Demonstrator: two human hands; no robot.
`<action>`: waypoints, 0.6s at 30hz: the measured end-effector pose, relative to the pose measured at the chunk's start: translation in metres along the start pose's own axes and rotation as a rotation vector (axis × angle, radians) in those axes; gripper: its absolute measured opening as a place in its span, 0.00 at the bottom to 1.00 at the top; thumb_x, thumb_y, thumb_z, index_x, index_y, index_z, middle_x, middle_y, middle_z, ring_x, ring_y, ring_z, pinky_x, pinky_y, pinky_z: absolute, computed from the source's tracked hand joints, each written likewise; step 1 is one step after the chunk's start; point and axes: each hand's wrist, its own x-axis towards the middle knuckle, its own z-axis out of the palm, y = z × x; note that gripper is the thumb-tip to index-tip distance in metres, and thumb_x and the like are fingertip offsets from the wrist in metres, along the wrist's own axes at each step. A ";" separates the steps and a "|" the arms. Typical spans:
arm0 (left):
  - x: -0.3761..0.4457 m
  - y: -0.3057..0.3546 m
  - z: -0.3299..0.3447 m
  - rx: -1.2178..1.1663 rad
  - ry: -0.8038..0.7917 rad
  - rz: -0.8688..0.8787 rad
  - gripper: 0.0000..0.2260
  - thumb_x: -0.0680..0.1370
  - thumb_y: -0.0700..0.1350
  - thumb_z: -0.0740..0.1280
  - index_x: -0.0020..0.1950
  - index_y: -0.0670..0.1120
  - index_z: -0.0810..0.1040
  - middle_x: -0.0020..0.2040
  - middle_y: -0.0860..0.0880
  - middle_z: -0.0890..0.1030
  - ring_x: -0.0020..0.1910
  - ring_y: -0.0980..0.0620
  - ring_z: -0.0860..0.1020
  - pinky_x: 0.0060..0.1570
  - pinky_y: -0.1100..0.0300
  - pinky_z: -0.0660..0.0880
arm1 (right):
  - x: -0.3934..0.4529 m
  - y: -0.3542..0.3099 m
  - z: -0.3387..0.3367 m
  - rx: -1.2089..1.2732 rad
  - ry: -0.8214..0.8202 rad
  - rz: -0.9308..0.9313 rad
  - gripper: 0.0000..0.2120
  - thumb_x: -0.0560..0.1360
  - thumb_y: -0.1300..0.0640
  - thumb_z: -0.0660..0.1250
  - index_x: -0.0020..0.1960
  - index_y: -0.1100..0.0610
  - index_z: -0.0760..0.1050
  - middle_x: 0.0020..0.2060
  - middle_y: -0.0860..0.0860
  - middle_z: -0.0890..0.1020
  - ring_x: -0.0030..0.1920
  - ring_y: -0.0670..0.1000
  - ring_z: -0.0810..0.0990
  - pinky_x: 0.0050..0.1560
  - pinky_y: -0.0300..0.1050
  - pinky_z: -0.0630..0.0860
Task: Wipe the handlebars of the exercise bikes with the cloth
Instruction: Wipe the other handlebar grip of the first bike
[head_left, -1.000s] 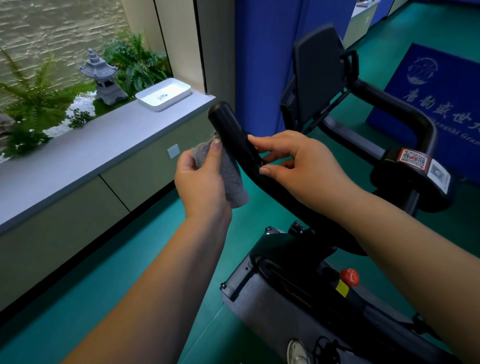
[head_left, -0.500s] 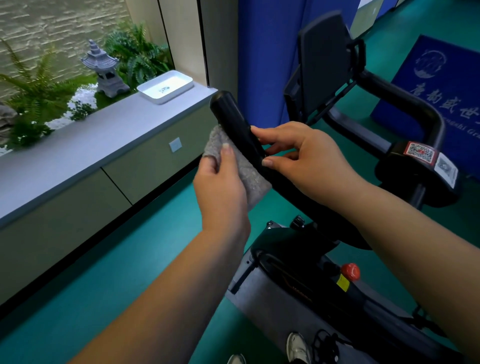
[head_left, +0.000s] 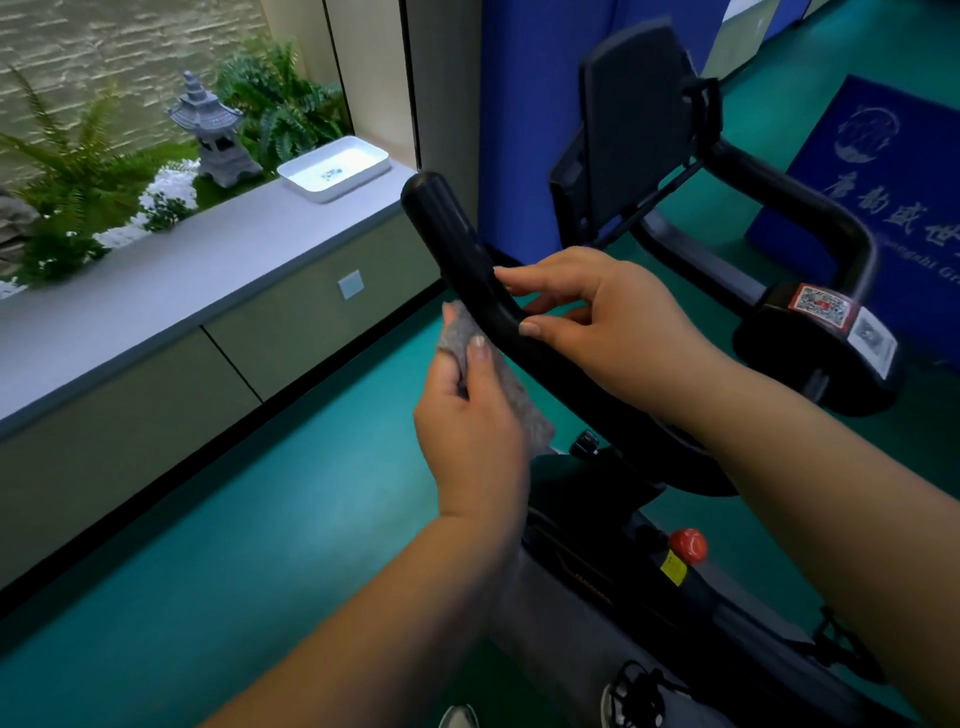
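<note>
Grey cloth (head_left: 498, 384), one, gripped in left hand (head_left: 470, 431); right hand (head_left: 597, 322) pinches one black handlebar (head_left: 467, 270).

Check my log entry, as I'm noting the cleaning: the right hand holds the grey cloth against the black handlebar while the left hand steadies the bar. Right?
Not quite: the hands are swapped. The head view shows the left hand holding the grey cloth against the black handlebar, while the right hand steadies the bar.
</note>
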 end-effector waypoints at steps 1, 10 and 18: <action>-0.008 -0.003 -0.001 0.004 -0.008 -0.002 0.12 0.77 0.52 0.63 0.53 0.47 0.80 0.42 0.51 0.82 0.41 0.54 0.78 0.50 0.45 0.78 | 0.000 0.002 -0.003 -0.010 -0.022 -0.013 0.20 0.72 0.62 0.70 0.61 0.45 0.77 0.52 0.43 0.77 0.48 0.39 0.79 0.54 0.37 0.76; 0.019 0.021 0.030 -0.242 0.174 -0.094 0.10 0.82 0.46 0.58 0.44 0.46 0.75 0.41 0.45 0.79 0.41 0.47 0.78 0.47 0.50 0.78 | -0.009 0.025 -0.033 -0.027 -0.225 -0.168 0.15 0.72 0.64 0.71 0.56 0.51 0.81 0.50 0.47 0.79 0.45 0.43 0.79 0.48 0.38 0.77; -0.094 -0.021 0.059 -0.257 0.225 -0.195 0.09 0.81 0.44 0.59 0.47 0.44 0.78 0.43 0.45 0.83 0.42 0.50 0.82 0.47 0.54 0.78 | -0.031 0.047 -0.048 0.014 -0.291 -0.268 0.15 0.72 0.62 0.71 0.56 0.50 0.80 0.49 0.44 0.77 0.48 0.44 0.80 0.52 0.43 0.78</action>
